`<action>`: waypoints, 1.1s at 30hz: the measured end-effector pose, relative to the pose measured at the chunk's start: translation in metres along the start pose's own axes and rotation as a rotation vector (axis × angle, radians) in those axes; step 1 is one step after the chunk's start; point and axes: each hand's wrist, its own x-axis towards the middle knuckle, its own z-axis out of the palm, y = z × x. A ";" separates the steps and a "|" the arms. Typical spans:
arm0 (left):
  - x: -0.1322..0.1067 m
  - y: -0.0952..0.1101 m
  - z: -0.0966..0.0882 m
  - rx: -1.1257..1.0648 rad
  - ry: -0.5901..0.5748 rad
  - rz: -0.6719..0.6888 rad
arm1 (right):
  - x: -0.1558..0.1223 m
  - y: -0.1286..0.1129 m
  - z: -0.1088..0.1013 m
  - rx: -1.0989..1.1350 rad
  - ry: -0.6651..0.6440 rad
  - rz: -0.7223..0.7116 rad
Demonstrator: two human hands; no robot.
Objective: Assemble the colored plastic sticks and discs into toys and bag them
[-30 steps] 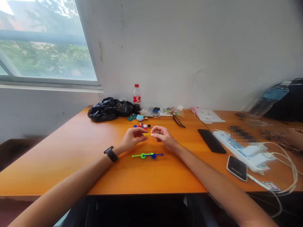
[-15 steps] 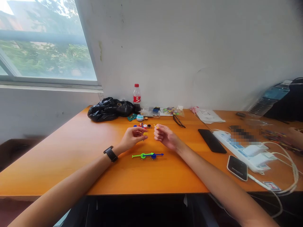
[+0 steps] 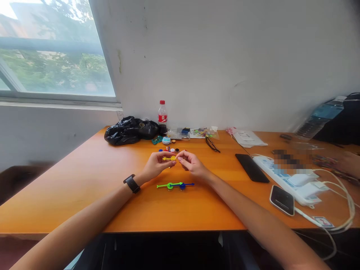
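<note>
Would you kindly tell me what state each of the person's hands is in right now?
Left hand: closed, fingers holding the yellow arrow piece.
Right hand: closed, fingers pinching that piece's right end.

A greyish-white wall (image 3: 208, 67), marked with dark specks (image 3: 144, 56) and a yellowish stain (image 3: 119, 62), rises behind an orange-brown wooden table (image 3: 70, 195). At upper left, a grey-framed window (image 3: 56, 60) shows bright daylight and blurred green foliage (image 3: 92, 67).

right fingers (image 3: 186, 155): back in close to left fingers (image 3: 162, 154) | yellow arrow (image 3: 166, 159): was apart from yellow disc (image 3: 173, 158), now meets it
</note>
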 end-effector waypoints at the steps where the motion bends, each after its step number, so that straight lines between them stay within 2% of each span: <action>1: 0.000 0.000 0.000 0.012 0.004 0.009 | 0.000 0.001 0.001 -0.080 0.031 -0.050; 5: 0.001 0.000 -0.001 0.048 0.018 0.042 | -0.005 0.000 0.005 -0.308 0.118 -0.173; 13: -0.005 0.006 0.006 0.127 0.000 0.130 | -0.011 -0.003 0.004 -0.609 0.081 -0.320; 19: -0.006 0.011 0.007 0.299 0.083 0.281 | -0.011 -0.004 0.003 -0.603 0.080 -0.311; 24: -0.006 0.012 0.002 0.442 0.049 0.383 | -0.011 -0.003 0.002 -0.599 0.080 -0.319; 33: -0.008 0.017 0.002 0.585 0.019 0.426 | -0.011 -0.002 0.002 -0.651 0.064 -0.312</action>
